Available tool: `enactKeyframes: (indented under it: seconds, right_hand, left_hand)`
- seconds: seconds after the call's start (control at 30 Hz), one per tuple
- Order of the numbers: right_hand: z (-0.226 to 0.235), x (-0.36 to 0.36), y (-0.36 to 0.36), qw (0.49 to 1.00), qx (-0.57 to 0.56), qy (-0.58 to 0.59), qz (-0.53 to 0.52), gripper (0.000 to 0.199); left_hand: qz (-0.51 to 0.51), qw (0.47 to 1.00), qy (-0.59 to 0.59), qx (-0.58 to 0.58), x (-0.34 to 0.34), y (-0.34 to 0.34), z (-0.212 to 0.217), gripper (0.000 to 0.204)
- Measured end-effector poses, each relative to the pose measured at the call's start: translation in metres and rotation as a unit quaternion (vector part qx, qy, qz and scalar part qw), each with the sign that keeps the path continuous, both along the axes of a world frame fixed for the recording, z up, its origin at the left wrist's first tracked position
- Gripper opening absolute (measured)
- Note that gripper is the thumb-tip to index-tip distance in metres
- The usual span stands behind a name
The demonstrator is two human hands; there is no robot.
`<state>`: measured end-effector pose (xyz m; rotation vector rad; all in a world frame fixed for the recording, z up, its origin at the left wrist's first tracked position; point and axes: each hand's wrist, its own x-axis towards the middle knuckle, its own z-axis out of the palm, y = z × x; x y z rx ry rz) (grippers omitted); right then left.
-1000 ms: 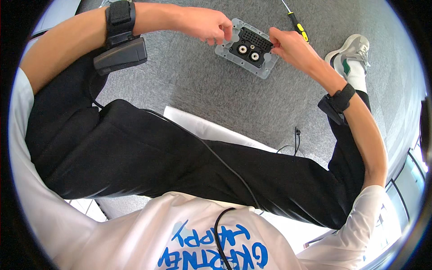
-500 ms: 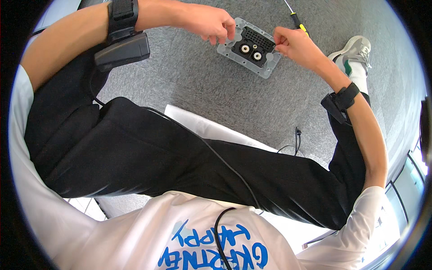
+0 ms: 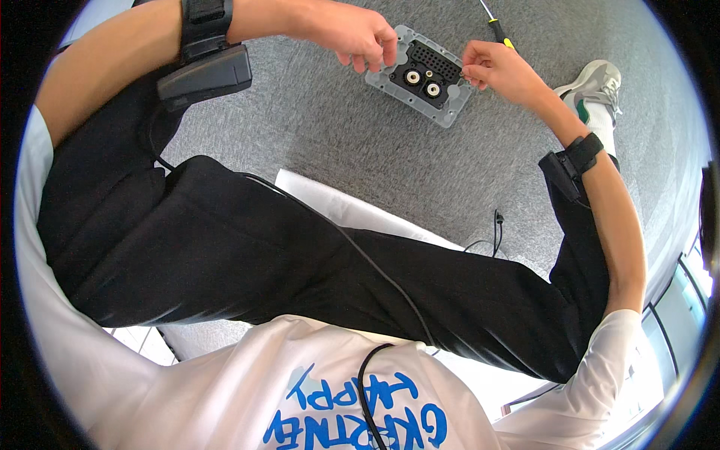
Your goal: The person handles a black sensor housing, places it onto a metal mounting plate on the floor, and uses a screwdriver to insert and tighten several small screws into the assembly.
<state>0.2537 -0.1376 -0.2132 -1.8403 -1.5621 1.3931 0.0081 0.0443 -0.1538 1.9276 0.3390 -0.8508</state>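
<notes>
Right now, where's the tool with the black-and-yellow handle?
Head view, top edge, right of centre: the tool lies on the grey carpet just beyond the right hand, which hides the end of its handle.

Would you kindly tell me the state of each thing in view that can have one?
Left hand: fingers curled at the panel; contact unclear.
Right hand: thumb and finger close together at the panel's edge; grip unclear.
Grey-and-black panel: lying on the carpet.
Screwdriver: lying down, handle partly hidden.
Shoe: worn.
Wrist strap: fastened around the right wrist.
</notes>
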Motion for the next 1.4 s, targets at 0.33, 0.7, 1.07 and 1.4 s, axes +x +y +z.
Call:
enactKeyframes:
  seconds: [0.33,0.7,1.07,1.4]
  right_hand:
    - [0.001,-0.006,0.004,0.999,-0.011,-0.032,0.027,0.010]
    - [0.002,-0.010,0.003,0.996,0.018,-0.087,0.027,0.010]
    - [0.018,0.017,0.032,0.998,-0.020,-0.021,0.056,0.008]
    - [0.012,-0.004,0.122,0.965,0.119,-0.212,0.102,0.023]
  left_hand:
    - [-0.002,1.000,0.009,-0.004,-0.002,0.003,-0.003,0.041]
    - [-0.022,1.000,0.001,0.014,0.001,0.002,-0.005,0.038]
    - [0.012,1.000,-0.011,0.011,-0.004,0.009,-0.003,0.038]
    - [-0.042,0.998,-0.001,0.040,-0.033,0.024,-0.007,0.034]
